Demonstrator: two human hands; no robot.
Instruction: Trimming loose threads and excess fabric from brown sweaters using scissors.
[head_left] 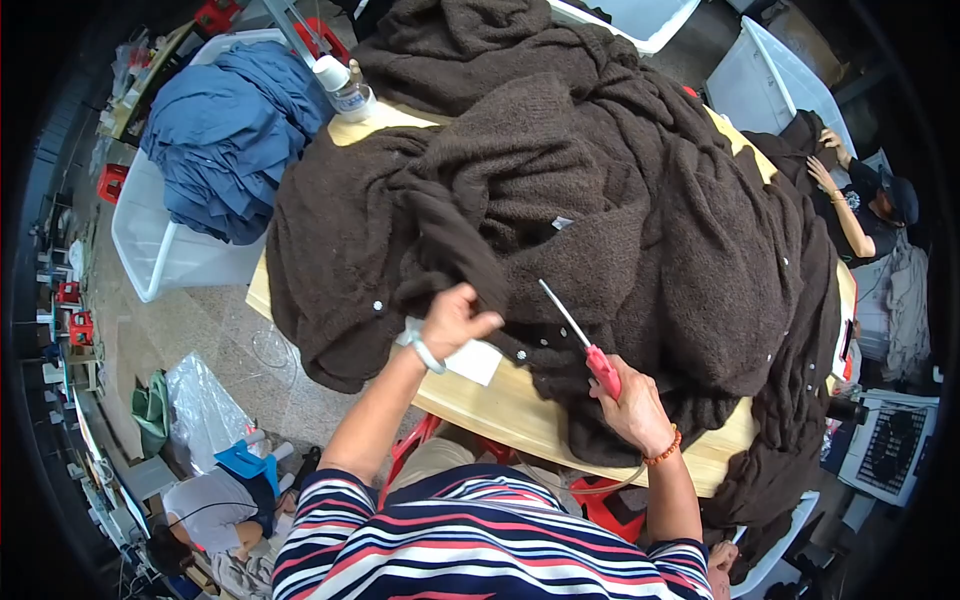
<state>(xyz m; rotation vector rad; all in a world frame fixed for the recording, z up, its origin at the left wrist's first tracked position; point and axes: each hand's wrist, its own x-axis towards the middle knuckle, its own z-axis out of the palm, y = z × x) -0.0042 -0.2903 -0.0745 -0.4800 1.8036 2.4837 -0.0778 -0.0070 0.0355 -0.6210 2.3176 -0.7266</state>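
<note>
Nearest the camera is the person's own striped top (480,545), banded in navy, white and red, with both bare forearms rising from it toward a pale wooden table (500,405). The right hand (632,408), with an orange bead bracelet at the wrist, is closed around the red handle of a pair of scissors (585,340), whose thin metal blades point up and to the left and lie against the cloth. The left hand (455,320), a pale band at its wrist, is curled into a pinch on a fold of the brown garment (600,220), pulling its edge up just beside the blade tips. A white paper tag (476,360) lies on the table right under that hand. The garment is a thick, nubbly, dark brown knit, heaped in deep soft folds over nearly the whole tabletop and hanging off its right edge; small pale snap buttons dot its borders. Beyond the heap, at the table's far left corner, stands a clear plastic bottle (350,95) with a white cap. To the left, off the table, a white plastic bin (150,250) holds a pile of blue fabric (230,130). At the far right another person (865,205) in dark clothing has both hands on the brown cloth's edge, and a third person (205,515) sits low on the floor at lower left.
</note>
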